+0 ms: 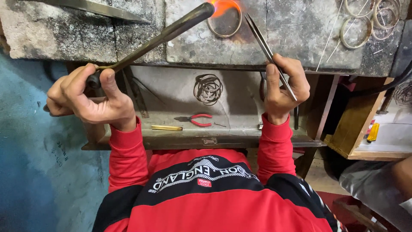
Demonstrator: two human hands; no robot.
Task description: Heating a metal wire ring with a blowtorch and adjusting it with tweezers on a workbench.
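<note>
Two hands at a scorched stone slab [300, 38]: left hand [88, 96] clenched round blowtorch [163, 36], orange flame [224, 6] licking a wire ring [224, 23] on the slab; right hand [285, 83] pinching long tweezers [268, 51], tips just beside the ring; red-handled pliers [195, 119] in tray below; more rings [371, 19] far right

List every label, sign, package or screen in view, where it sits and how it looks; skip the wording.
Shirt lettering band: across the red top's black panel, white letters over white stripes.
Small patch: just beside that band, red rectangle with white marks.
No packages, signs or screens show.
</note>
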